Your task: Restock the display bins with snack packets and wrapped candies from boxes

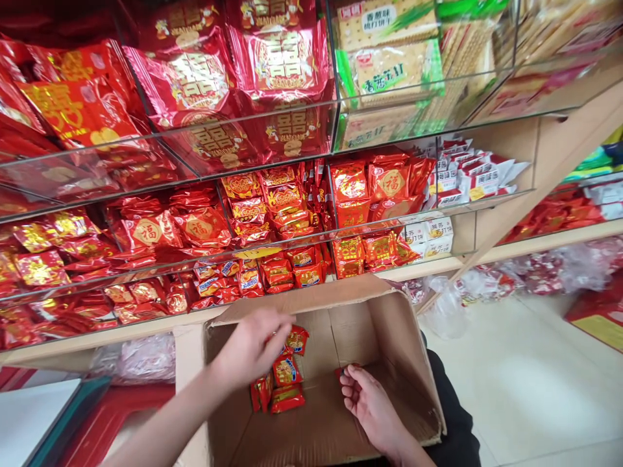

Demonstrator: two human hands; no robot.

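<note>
A cardboard box (389,337) stands open below the shelves, with several small red snack packets (287,370) on its left side. Over those packets is my left hand (253,344), its fingers curled and slightly blurred; what they hold, if anything, is hidden. My right hand (367,399) is inside the box toward the right, thumb and fingers pinched together. A sliver of a small red packet shows at its fingertips, mostly covered by the hand.
Shelves with clear dividers rise in front, filled with red wrapped snacks (199,227), large red bags (280,58) and cracker packs (389,65). Plastic bags (448,305) lie under the lower shelf at right. Pale tiled floor (530,383) extends to the right.
</note>
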